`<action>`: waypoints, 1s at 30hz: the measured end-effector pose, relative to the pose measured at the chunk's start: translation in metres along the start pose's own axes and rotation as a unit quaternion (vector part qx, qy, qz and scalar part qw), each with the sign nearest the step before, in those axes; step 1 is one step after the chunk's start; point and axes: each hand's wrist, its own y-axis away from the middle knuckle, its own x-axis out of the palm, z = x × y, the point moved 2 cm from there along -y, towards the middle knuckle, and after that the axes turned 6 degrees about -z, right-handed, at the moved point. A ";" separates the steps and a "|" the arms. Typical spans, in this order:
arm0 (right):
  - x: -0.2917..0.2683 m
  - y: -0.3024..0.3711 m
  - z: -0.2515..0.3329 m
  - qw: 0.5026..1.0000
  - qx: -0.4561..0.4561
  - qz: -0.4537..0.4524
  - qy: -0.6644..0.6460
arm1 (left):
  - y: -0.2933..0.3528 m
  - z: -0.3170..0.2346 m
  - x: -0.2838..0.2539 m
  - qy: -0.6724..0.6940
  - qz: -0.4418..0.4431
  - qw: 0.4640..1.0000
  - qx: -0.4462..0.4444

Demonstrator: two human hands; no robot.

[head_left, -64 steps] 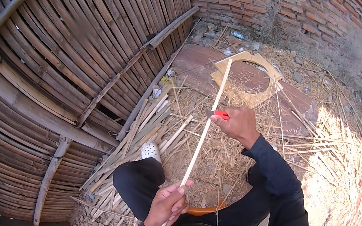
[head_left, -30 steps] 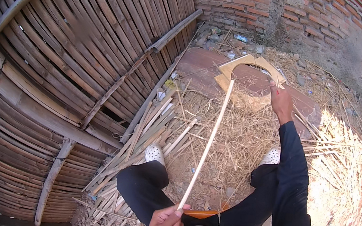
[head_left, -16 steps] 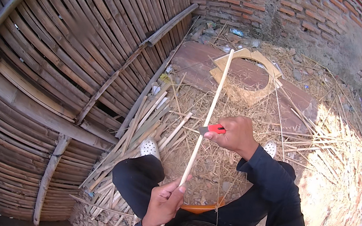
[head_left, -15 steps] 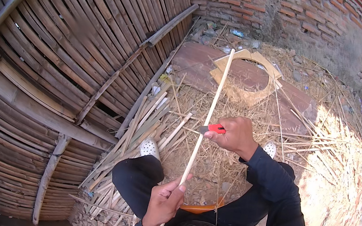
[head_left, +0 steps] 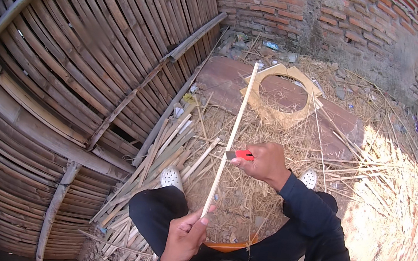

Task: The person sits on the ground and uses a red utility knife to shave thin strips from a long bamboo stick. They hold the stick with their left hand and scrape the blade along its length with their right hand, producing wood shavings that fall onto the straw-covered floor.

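A long, pale bamboo strip (head_left: 238, 118) slants up and away in front of me. My left hand (head_left: 185, 239) grips it near its lower end, thumb lying along the strip. In my right hand (head_left: 265, 164) is a red utility knife (head_left: 244, 155), closed in the fingers. Its grey blade crosses the strip about midway along, touching or very near it; I cannot tell how deep it sits.
Split bamboo strips (head_left: 162, 150) lie heaped by the slatted bamboo wall (head_left: 79, 57) at left. Shavings (head_left: 257, 202) cover the ground. A board with a round hole (head_left: 306, 110) lies on a brown panel (head_left: 222, 78), before a brick wall (head_left: 287, 7).
The strip's far end has shifted slightly left and nearer. My right hand and the knife have moved a little left and toward me; my left hand keeps its grip.
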 end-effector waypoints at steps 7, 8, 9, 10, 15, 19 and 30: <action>-0.002 -0.011 -0.005 0.997 -0.076 -0.017 0.030 | 0.010 0.006 -0.001 -0.010 0.008 1.000 -0.003; -0.003 -0.012 -0.008 0.998 -0.056 -0.009 0.026 | 0.009 0.004 0.000 -0.015 0.011 1.000 -0.001; -0.002 -0.016 -0.020 0.998 -0.019 -0.024 0.052 | 0.010 0.002 0.001 -0.024 0.019 1.000 -0.005; 0.005 -0.019 -0.039 0.997 0.019 -0.036 0.073 | 0.015 0.002 0.002 -0.035 0.022 0.999 -0.012; -0.003 -0.030 -0.060 0.994 0.024 -0.036 0.105 | 0.022 0.015 -0.002 -0.009 0.038 0.999 -0.026; -0.032 -0.040 -0.168 0.912 0.379 -0.063 0.147 | 0.049 0.011 -0.001 -0.073 0.081 0.990 -0.089; -0.004 0.006 0.007 0.998 -0.020 0.048 -0.046 | 0.002 -0.005 -0.001 -0.059 -0.021 0.998 -0.011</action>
